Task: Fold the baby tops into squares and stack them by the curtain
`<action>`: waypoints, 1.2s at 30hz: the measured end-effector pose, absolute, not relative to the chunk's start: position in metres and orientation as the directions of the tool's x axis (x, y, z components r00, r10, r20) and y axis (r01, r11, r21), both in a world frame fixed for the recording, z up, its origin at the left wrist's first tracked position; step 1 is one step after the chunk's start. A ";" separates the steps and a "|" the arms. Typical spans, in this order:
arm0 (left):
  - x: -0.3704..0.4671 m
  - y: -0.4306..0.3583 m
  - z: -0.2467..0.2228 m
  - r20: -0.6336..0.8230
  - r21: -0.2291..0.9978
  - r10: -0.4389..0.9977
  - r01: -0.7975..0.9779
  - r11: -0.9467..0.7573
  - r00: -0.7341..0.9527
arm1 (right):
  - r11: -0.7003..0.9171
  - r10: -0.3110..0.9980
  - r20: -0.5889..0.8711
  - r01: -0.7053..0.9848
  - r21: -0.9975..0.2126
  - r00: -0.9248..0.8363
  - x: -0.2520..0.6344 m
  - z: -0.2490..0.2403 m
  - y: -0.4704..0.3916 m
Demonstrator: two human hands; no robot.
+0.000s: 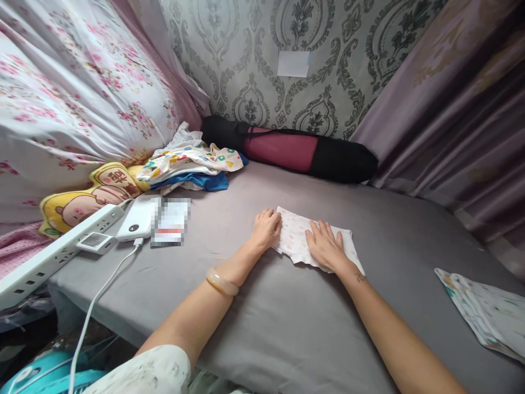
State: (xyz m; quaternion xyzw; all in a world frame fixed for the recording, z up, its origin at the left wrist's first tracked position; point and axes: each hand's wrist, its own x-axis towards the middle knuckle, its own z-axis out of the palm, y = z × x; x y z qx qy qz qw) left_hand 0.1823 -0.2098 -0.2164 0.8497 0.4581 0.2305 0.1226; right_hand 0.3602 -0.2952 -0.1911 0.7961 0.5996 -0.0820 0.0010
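A small white garment [294, 232] with a pale pink print lies folded flat on the grey bed sheet [229, 219]. My right hand [326, 246] rests palm down on its right half, fingers spread. At the garment's left edge is my left hand [267, 229], its fingers bent and close together on the cloth; the fingertips are partly hidden. A pale bangle [222, 282] circles my left wrist.
Patterned clothes [197, 158] lie heaped at the back left beside a yellow cushion [74, 208]. A black and maroon long bag [283, 150] runs along the wall. Folded clothes [488, 312] sit at right. At left are a power strip [61, 251], power bank [139, 216] and cable [104, 287].
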 end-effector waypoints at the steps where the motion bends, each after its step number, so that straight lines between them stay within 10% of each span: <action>1: 0.182 -0.209 -0.217 0.289 0.423 0.833 0.718 -0.553 0.471 | -0.279 0.957 -0.119 0.954 -0.113 0.266 0.355 -0.189 -0.292; 36: 0.180 -0.198 -0.220 0.461 0.591 0.857 0.640 -0.491 0.231 | -0.033 0.999 0.021 0.972 -0.234 0.039 0.282 -0.186 -0.248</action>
